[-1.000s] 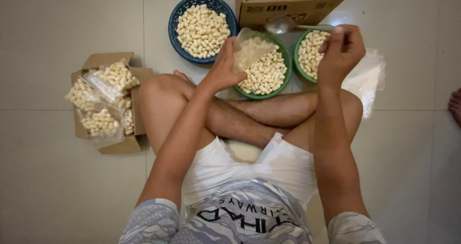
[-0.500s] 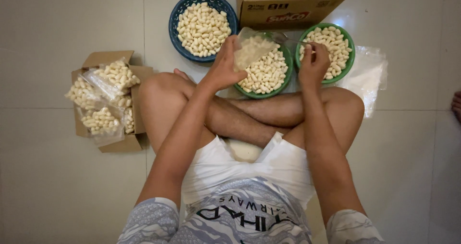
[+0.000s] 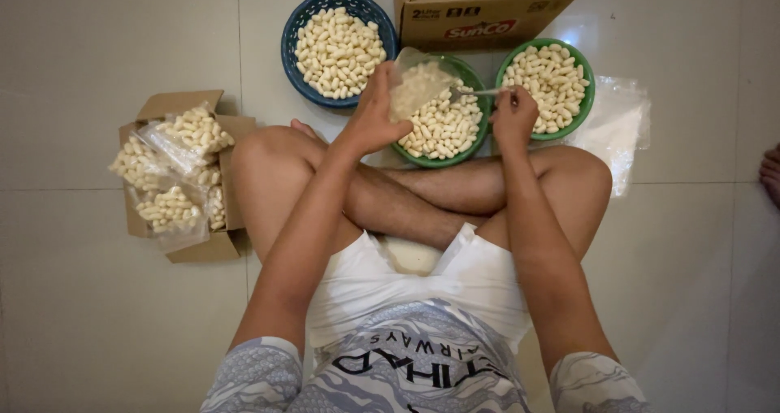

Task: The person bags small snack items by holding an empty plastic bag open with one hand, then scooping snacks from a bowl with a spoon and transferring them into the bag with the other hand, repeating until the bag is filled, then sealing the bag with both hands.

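Note:
I sit cross-legged on a tiled floor. My left hand [image 3: 372,114] holds a clear plastic bag [image 3: 416,86], partly filled with pale puffed snacks, tilted over the middle green basket [image 3: 476,141]. My right hand [image 3: 513,117] grips a metal spoon [image 3: 478,93] whose bowl points left toward the bag's mouth, above the same basket. The basket holds more of the pale snacks [image 3: 443,127].
A blue basket [image 3: 294,31] and a second green basket [image 3: 587,88], both full of snacks, stand beyond my knees. A cardboard box [image 3: 487,11] stands behind them. A small carton [image 3: 203,246] with filled bags lies at my left. Clear plastic bags [image 3: 617,125] lie at right.
My right hand has come down from the right green basket and moved left, bringing the spoon over the middle basket beside the bag. The left hand and bag have stayed put.

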